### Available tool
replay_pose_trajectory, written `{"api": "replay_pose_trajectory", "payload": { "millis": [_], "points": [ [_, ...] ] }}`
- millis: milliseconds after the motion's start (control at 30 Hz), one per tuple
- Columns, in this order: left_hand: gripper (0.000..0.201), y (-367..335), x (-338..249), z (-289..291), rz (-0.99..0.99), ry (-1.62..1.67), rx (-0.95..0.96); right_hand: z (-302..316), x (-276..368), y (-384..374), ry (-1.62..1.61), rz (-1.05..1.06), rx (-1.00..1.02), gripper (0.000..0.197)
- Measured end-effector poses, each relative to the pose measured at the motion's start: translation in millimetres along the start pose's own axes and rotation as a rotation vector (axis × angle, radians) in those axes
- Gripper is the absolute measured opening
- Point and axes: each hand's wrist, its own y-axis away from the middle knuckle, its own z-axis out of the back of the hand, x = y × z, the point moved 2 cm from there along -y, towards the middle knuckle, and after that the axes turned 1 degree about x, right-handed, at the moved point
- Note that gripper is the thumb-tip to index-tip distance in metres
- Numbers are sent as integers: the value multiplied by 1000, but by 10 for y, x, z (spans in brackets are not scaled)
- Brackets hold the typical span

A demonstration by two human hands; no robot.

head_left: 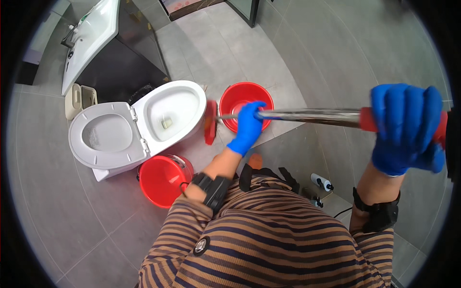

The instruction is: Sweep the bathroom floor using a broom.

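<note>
Both my hands wear blue gloves and grip a long-handled tool with a silver pole (312, 115), red grips at its upper end and a bar-shaped red head (210, 122). My right hand (406, 129) is wrapped round the red grip at the far right. My left hand (248, 127) closes round the lower pole, above a red bucket (230, 98). The tool's head is slightly blurred, between that bucket and the white toilet bowl (199, 96); I cannot tell its exact kind or whether it touches the floor.
The toilet's seat and lid (77, 139) are raised. A second red bucket (163, 180) stands beside the toilet's near side. A beige bin (73, 103) is by the dark cabinet (120, 65) under a white sink (101, 29). Bottles (321, 182) lie on the right.
</note>
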Motion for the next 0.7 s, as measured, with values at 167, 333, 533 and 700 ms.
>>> {"api": "replay_pose_trajectory", "payload": {
  "millis": [167, 333, 533, 700],
  "points": [
    [29, -567, 507, 82, 68, 148, -108, -392, -378, 224, 108, 115, 170, 23],
    [31, -779, -6, 142, -175, 151, -82, -398, 176, 348, 165, 257, 250, 24],
    [30, -2, -503, 271, -231, 173, 178, -66, 1041, 949, 215, 357, -100, 29],
    [24, -57, 25, 151, -281, 67, 183, -585, 288, 473, 81, 52, 314, 15]
  ]
}}
